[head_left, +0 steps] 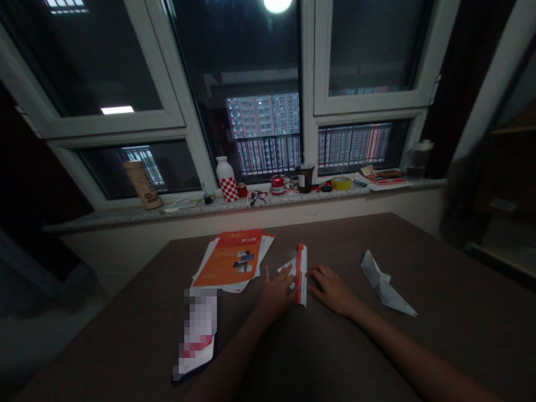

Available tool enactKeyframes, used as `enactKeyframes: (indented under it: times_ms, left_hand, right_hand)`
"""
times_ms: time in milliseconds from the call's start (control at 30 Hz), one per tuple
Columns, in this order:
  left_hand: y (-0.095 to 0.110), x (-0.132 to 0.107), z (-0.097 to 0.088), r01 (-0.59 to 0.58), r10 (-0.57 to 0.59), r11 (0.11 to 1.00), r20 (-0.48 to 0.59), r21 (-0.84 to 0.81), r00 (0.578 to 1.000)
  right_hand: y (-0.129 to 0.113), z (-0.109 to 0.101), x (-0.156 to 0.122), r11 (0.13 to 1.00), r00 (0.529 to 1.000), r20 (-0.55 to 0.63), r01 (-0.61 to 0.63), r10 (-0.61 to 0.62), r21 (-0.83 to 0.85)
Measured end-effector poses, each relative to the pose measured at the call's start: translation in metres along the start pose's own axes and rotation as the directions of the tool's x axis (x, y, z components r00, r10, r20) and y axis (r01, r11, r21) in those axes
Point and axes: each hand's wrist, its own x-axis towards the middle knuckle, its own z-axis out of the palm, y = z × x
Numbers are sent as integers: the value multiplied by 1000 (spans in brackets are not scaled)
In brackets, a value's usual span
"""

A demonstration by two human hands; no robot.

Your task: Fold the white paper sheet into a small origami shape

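A partly folded sheet of paper (302, 262), white with a red-orange strip, lies on the dark table between my hands. My left hand (276, 291) rests flat over its left part, fingers spread and thumb out to the side. From the right, my right hand (333, 289) reaches the paper's edge with its fingertips; its fingers are apart and slightly bent. A folded paper boat-like shape (385, 287) lies on its own farther right. Part of the sheet is hidden beneath my left fingers.
Left of my hands, an orange booklet (224, 262) tops some white sheets. Nearer me lies a phone-like object (199, 335), its face blurred out. Along the windowsill (184, 209) stand a checkered bottle (226, 180), a tan tumbler (142, 185), a dark cup (305, 178) and yellow tape (341, 183).
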Motion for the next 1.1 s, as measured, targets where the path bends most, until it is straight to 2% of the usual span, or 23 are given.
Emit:
enactKeyframes:
  times_ms: [633,1100]
  left_hand:
    - [-1,0,5,2,-2,1000,-29,-13,1000]
    - [2,-1,0,11,-10,1000,-29,29,1000]
  right_hand:
    - [-4,1,3,998,998,-4,-57,57,-19]
    - [-4,-1,1,998,997,54,-56,55,30]
